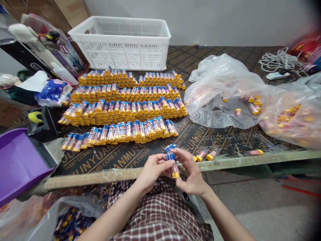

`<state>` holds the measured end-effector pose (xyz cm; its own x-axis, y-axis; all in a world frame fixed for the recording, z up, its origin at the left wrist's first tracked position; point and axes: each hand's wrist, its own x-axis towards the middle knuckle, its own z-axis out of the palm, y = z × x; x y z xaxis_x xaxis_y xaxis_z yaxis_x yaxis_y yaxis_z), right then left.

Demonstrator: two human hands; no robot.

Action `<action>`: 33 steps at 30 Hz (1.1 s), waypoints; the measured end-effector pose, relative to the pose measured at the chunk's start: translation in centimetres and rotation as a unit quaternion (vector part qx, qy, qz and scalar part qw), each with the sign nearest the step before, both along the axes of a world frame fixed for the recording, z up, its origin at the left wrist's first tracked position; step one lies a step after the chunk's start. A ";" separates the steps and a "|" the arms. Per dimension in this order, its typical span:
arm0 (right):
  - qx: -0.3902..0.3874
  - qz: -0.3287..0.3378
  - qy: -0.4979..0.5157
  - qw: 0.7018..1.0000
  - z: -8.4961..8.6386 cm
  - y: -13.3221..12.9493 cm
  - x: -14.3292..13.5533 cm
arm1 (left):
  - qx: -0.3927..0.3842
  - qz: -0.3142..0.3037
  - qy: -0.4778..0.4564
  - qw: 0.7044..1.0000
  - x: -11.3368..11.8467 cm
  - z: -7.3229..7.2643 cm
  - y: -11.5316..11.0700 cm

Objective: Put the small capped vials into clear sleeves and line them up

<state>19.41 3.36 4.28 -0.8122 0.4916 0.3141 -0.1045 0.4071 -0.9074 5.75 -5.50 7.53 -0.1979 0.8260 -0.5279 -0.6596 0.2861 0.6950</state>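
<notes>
Just over the table's front edge, my left hand (154, 169) grips a small clear tube (174, 170) with a yellow base and a blue upper part. My right hand (189, 170) curls round the same tube from the other side, fingers at its top and thumb near its base. A blue piece (170, 147) shows at the upper end by my right fingertips; whether it is attached I cannot tell. Beyond my hands lie stacked rows of similar tubes (122, 131) with blue tops and yellow bottoms. A few loose tubes (202, 154) rest at the right near the edge.
A white basket (127, 50) stands at the back. Clear plastic bags (220, 80) with more tubes lie to the right, near a coiled white cable (278, 62). At left are a purple dustpan (20, 164) and a tape dispenser (42, 122). Below, a bag holds blue caps (72, 221).
</notes>
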 end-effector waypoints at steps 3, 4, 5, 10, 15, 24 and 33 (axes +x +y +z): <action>-0.002 -0.008 0.005 1.000 -0.1 0.0 0.0 | 0.000 0.001 -0.001 1.000 0.0 0.0 0.0; -0.002 -0.010 0.006 1.000 -0.1 -0.1 0.0 | 0.000 0.001 -0.001 1.000 0.0 0.0 0.0; -0.001 -0.012 0.006 1.000 -0.2 -0.1 0.0 | 0.000 0.002 -0.002 1.000 0.0 0.0 0.0; 0.004 -0.008 0.003 1.000 0.1 -0.4 -0.2 | -0.001 0.010 -0.001 1.000 0.3 0.0 0.0; 0.107 -0.033 -0.123 0.986 1.4 2.5 0.6 | 0.001 0.065 0.154 0.986 -3.4 1.5 -0.3; 0.275 -0.150 -0.206 0.927 -1.1 9.7 5.0 | -0.149 0.117 0.639 0.746 -14.8 4.1 -0.6; 0.257 -0.153 -0.235 0.925 -0.4 9.2 5.8 | -0.127 0.119 0.707 0.685 -11.1 4.1 1.0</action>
